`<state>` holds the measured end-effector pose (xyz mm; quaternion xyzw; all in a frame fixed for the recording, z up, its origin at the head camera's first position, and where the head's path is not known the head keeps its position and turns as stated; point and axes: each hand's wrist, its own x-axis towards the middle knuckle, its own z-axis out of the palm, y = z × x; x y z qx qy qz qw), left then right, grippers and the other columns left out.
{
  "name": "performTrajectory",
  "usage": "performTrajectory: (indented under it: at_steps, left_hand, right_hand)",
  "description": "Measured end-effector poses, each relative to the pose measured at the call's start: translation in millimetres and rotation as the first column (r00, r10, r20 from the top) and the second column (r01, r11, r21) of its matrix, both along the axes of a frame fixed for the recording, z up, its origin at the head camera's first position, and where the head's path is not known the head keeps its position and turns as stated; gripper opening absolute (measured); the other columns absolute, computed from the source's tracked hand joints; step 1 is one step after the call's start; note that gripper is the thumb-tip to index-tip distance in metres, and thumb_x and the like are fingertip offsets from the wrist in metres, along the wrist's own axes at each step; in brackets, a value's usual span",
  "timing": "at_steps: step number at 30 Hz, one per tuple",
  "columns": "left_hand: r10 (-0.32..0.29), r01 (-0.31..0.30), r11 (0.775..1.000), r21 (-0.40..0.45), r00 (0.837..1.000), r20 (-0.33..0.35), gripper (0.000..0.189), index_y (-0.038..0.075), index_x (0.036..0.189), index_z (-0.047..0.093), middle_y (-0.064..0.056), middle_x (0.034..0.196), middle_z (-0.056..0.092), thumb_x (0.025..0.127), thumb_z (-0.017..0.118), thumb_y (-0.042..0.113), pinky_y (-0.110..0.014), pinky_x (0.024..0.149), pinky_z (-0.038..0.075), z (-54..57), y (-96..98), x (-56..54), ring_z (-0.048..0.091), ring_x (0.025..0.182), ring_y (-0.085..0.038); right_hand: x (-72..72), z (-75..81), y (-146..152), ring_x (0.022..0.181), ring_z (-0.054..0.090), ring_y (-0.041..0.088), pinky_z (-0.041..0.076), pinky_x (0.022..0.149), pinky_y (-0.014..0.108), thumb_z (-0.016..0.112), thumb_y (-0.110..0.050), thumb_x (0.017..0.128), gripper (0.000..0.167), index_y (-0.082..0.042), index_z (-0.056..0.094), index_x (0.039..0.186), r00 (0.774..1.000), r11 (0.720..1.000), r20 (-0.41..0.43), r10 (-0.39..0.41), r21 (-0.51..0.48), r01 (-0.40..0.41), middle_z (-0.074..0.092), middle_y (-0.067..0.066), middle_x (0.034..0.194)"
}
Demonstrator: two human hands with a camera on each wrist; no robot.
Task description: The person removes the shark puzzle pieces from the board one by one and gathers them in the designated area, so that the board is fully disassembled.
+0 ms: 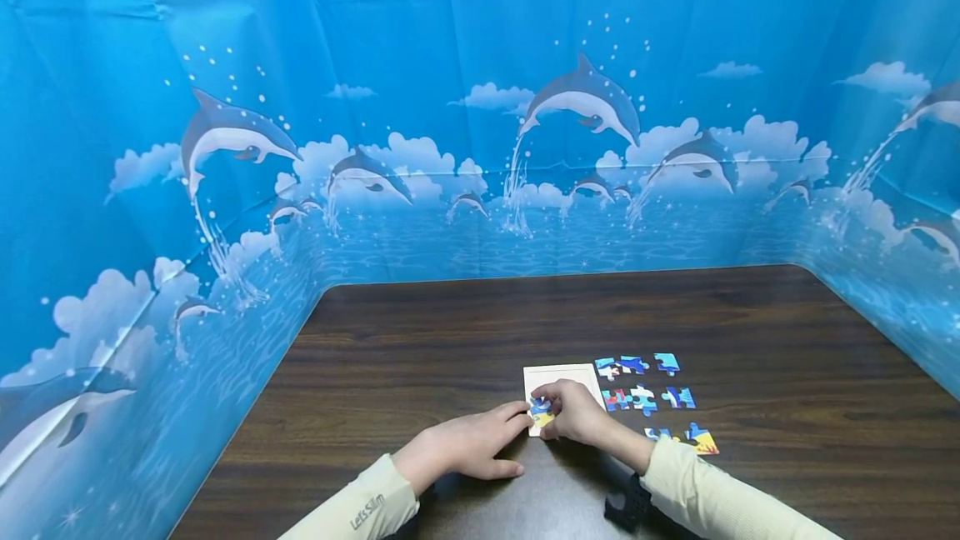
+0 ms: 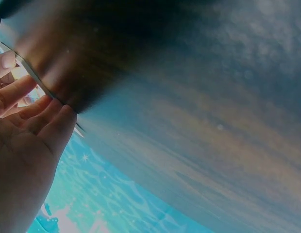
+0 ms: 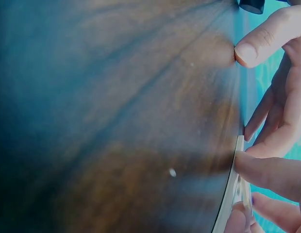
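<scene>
A pale square puzzle tray (image 1: 562, 373) lies on the dark table. At its near-left corner is a jigsaw piece (image 1: 542, 415) in blue and yellow, pinched between the thumb and fingers of my right hand (image 1: 576, 413). My left hand (image 1: 474, 442) has its fingers extended, their tips touching the tray's left edge, with the thumb apart on the table side. In the left wrist view, the left hand (image 2: 31, 141) lies against the tray's thin rim. The right wrist view shows the piece (image 3: 246, 196) tilted over the tray, partly hidden by fingers.
Several loose jigsaw pieces (image 1: 643, 398) lie in rough rows to the right of the tray, some partly behind the right forearm. A black device (image 1: 628, 505) sits at the right wrist. Around the wooden table (image 1: 420, 340) hangs a blue dolphin-print curtain (image 1: 450, 107).
</scene>
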<state>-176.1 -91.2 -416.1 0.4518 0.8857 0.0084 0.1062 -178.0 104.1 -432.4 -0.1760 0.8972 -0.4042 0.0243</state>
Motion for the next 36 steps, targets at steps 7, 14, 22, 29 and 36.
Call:
performTrajectory:
  at_steps: [7,14,22,29,36]
  left_hand:
    - [-0.005,0.005,1.000,0.001,1.000,0.000,0.061,0.013,0.139,0.038,-0.009,0.148,0.034,0.089,0.059,0.041,-0.028,0.107,0.038,0.8,1.0,-1.7,0.040,0.134,-0.019]
    - [-0.016,0.016,1.000,0.004,1.000,-0.014,0.058,0.012,0.137,0.040,-0.010,0.146,0.036,0.089,0.060,0.040,-0.027,0.106,0.039,-0.2,2.1,-1.5,0.042,0.133,-0.019]
    - [0.000,0.001,1.000,0.006,1.000,-0.009,0.058,0.011,0.136,0.040,-0.010,0.146,0.036,0.089,0.060,0.040,-0.028,0.106,0.039,0.8,2.1,-2.3,0.043,0.132,-0.019]
    - [0.004,-0.004,1.000,-0.002,1.000,0.008,0.058,0.011,0.136,0.041,-0.009,0.147,0.036,0.090,0.059,0.041,-0.028,0.105,0.040,2.3,2.4,-2.6,0.043,0.132,-0.019]
    - [0.028,-0.028,1.000,-0.008,0.999,0.037,0.060,0.012,0.138,0.040,-0.009,0.149,0.034,0.090,0.059,0.042,-0.028,0.105,0.040,1.1,1.8,-1.3,0.042,0.133,-0.019]
  right_hand:
    - [-2.8,2.5,1.0,0.063,0.055,0.012,0.043,0.056,0.018,0.084,0.004,0.053,0.044,0.005,0.068,0.093,0.995,0.998,-0.101,0.025,0.063,-0.019,0.061,0.009,0.078]
    - [-3.6,0.5,4.7,0.063,0.049,0.009,0.041,0.055,0.018,0.085,0.005,0.050,0.043,0.003,0.069,0.089,0.996,0.996,-0.033,-0.083,-0.028,0.083,0.063,0.006,0.074]
    - [-3.4,9.9,19.6,0.065,0.047,0.009,0.041,0.054,0.017,0.080,0.007,0.059,0.048,0.009,0.064,0.104,0.984,0.948,0.161,-0.081,-0.292,0.126,0.055,0.006,0.078]
    - [1.7,17.0,31.4,0.071,0.047,0.011,0.042,0.057,0.019,0.079,0.005,0.065,0.053,0.009,0.060,0.114,0.956,0.915,0.275,-0.100,-0.353,0.197,0.054,0.002,0.082]
    - [9.7,17.0,45.6,0.071,0.048,0.009,0.043,0.058,0.018,0.078,0.002,0.068,0.054,0.011,0.057,0.117,0.957,0.909,0.281,-0.073,-0.377,0.180,0.054,0.000,0.083]
